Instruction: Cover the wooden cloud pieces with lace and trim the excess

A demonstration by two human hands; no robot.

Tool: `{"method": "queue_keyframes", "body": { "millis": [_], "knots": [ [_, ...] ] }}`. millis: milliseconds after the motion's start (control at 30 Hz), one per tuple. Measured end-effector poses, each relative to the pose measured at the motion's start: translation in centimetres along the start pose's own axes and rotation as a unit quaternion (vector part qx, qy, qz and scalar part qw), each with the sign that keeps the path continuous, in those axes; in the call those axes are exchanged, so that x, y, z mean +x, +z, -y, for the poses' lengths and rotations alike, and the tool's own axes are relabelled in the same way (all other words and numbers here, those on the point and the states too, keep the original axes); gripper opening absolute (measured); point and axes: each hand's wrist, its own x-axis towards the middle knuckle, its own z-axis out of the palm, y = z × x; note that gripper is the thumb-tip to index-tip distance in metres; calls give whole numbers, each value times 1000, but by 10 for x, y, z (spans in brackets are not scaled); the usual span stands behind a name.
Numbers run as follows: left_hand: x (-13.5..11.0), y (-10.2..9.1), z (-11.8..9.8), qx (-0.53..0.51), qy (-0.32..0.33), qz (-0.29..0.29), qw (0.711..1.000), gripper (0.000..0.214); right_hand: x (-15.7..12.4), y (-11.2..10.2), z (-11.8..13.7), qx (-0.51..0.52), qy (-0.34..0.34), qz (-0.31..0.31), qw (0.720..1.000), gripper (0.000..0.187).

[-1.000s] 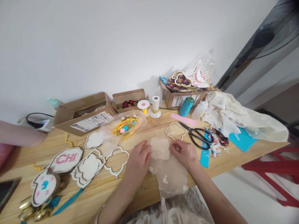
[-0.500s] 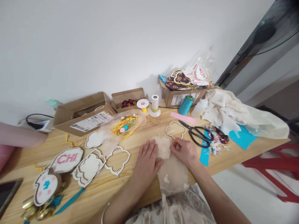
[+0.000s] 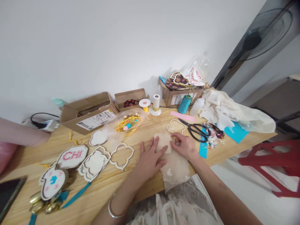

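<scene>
A small piece of cream cloth (image 3: pixel 163 140) lies near the table's front edge, over a sheer beige fabric (image 3: pixel 174 165) with small white flowers. Fingers spread, my left hand (image 3: pixel 150 161) rests flat on the left side of the cream cloth. My right hand (image 3: pixel 185 146) is closed in a pinch at the cloth's right edge. Just beyond it are a white scalloped frame (image 3: pixel 167 128) and black-handled scissors (image 3: pixel 195 131). Another scalloped frame (image 3: pixel 113 156) lies left of my left hand.
Cardboard boxes (image 3: pixel 91 120) line the wall, with thread spools (image 3: pixel 184 104) before them. Fabric scraps (image 3: pixel 214 137) and bunched white cloth (image 3: pixel 217 106) lie at right. Decorated plaques (image 3: pixel 73 155), gold bells (image 3: pixel 37 206) and a phone (image 3: pixel 10 193) sit at left. A red stool (image 3: pixel 269 162) stands beside the table.
The fingers of my left hand have spread wider across the cream cloth. My right hand stays pinched at its edge, a little higher up. The camera view has shifted slightly.
</scene>
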Motion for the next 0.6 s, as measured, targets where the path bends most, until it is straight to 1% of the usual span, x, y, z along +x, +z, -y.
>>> {"method": "queue_keyframes", "body": {
  "millis": [100, 167, 233, 333, 400, 500, 600],
  "knots": [
    [-2, -7, 2, -41, -4, 6, 999, 38, -1, -1, 1, 2, -10, -1, 1000, 24],
    [-2, -10, 4, -66, -7, -7, 998, 32, -1, -2, 0, 2, -15, -3, 1000, 21],
    [0, -10, 8, -83, -15, -28, 996, 33, -2, -1, -1, 1, -17, -5, 1000, 19],
    [4, -7, 12, -87, -49, -58, 993, 39, -2, -1, -2, 3, -18, -8, 1000, 19],
    [7, -4, 13, -68, -79, -65, 992, 47, -3, -1, -1, -2, -18, -7, 1000, 25],
    [9, 0, 11, -23, -95, -46, 994, 62, -4, -2, 0, -16, -22, 6, 1000, 34],
    [9, 3, 10, 1, -90, -30, 995, 68, -6, -2, -4, -12, -41, 20, 999, 39]
  ]
}}
